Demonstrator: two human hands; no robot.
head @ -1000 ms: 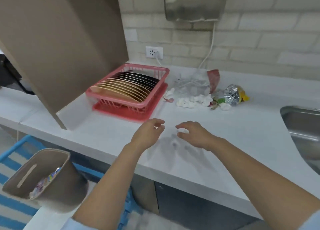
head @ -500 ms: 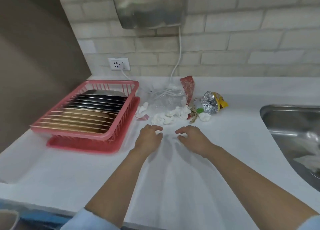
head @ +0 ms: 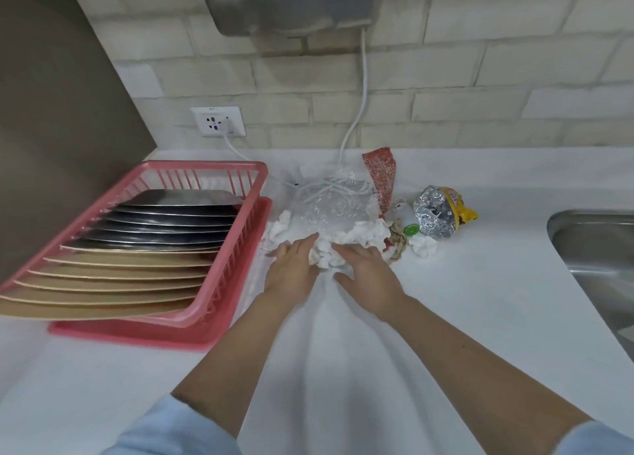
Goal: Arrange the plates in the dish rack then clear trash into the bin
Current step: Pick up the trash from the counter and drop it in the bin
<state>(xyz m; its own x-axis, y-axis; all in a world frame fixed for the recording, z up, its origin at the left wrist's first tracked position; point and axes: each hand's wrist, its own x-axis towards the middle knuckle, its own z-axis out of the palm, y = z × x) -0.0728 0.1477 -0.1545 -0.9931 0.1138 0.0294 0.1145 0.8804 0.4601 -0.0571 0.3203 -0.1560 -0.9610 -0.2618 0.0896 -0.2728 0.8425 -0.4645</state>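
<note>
A pink dish rack (head: 219,276) on the left of the white counter holds several plates (head: 137,249) on edge, tan ones in front and dark ones behind. A heap of trash lies behind my hands: crumpled white tissue (head: 350,240), clear plastic (head: 329,207), a red wrapper (head: 380,173), a foil-and-yellow wrapper (head: 439,214) and a green cap (head: 411,229). My left hand (head: 295,266) and my right hand (head: 367,269) reach the front of the tissue, fingers extended on either side of it. The bin is out of view.
A steel sink (head: 597,255) is set in the counter (head: 480,317) at the right. A wall socket (head: 219,122) with a white cable sits behind the rack, a metal hand dryer (head: 291,2) hangs above. A brown panel (head: 51,111) rises at the left.
Both hands moved forward from bare counter to the tissue heap. The view came closer and turned right, so the bin on the floor dropped out of sight.
</note>
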